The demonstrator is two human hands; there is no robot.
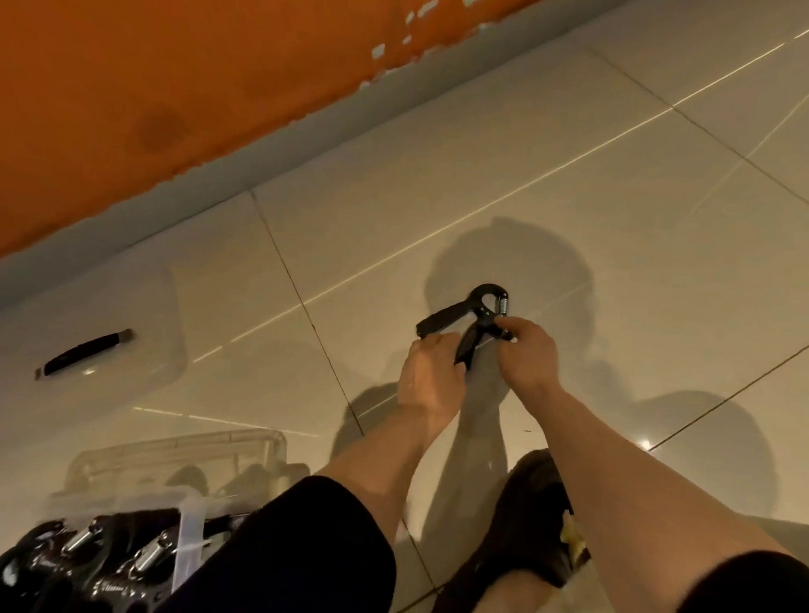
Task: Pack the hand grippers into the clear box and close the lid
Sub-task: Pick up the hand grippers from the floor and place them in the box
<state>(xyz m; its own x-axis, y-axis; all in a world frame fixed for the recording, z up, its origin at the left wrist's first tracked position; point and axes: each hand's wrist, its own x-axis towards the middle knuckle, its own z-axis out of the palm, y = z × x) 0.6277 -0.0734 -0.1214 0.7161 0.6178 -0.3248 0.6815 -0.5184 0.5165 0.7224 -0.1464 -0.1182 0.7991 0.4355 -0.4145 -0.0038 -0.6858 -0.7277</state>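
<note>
While both hands work over the floor point(573, 208):
Left hand point(430, 374): fingers curled round the gripper point(467, 324) handle.
Right hand point(528, 352): fingers pinching its knob end.
Box point(178, 456): open, grippers inside.

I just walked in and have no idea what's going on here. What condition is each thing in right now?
Black hand gripper with steel spring: off the floor, held in both hands.
Left hand: grips one handle.
Right hand: pinches the spring end.
Clear plastic box: open, black grippers already inside.
Clear lid with black handle: off, lying flat on the floor.
</note>
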